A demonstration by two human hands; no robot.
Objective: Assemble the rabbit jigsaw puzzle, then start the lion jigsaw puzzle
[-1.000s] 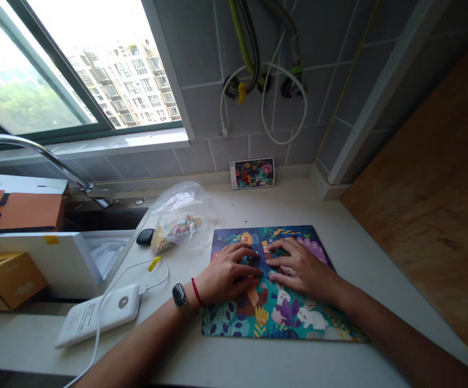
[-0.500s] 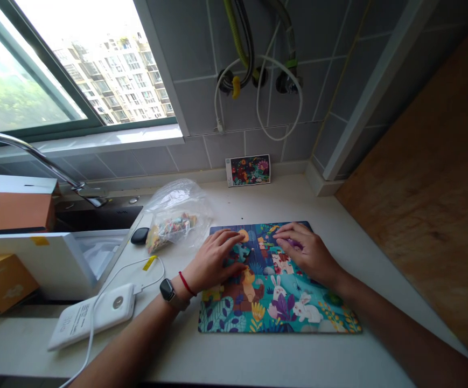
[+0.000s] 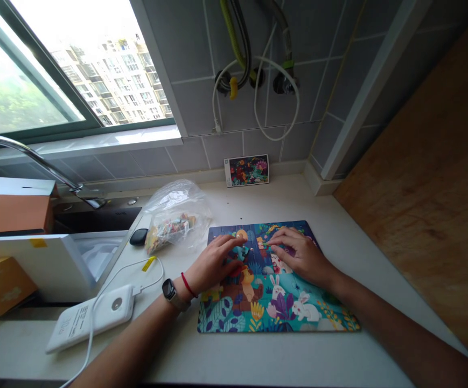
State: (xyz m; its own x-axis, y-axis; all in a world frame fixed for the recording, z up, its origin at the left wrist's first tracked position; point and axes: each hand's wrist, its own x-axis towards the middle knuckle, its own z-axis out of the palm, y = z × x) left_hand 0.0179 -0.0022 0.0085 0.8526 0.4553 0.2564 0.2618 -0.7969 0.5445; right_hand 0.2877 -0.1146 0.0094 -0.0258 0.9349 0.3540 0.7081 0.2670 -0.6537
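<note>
On the white counter lies a colourful jigsaw puzzle (image 3: 282, 312) with rabbits, leaves and flowers, most of it assembled. My left hand (image 3: 216, 257) rests over its left side, fingers stretched and thumb apart. A teal puzzle piece (image 3: 242, 251) shows between that thumb and forefinger; whether it is gripped is unclear. My right hand (image 3: 300, 254) lies over the upper right part, fingers extended towards the middle and covering some of the picture. Behind the puzzle, a small picture card (image 3: 247, 170) leans against the wall. Left of it sits a clear plastic bag (image 3: 177, 226) of loose puzzle pieces.
A white power bank (image 3: 92, 318) with a cable lies at the left, near a black mouse-like object (image 3: 139, 237). Boxes (image 3: 13, 213) stand by the sink (image 3: 96, 220) and tap. A wooden panel (image 3: 419, 178) bounds the right side. Hoses hang on the tiled wall.
My right hand has shifted slightly left over the puzzle, its fingers closer to the middle. My left hand has barely moved, and the view has shifted a little.
</note>
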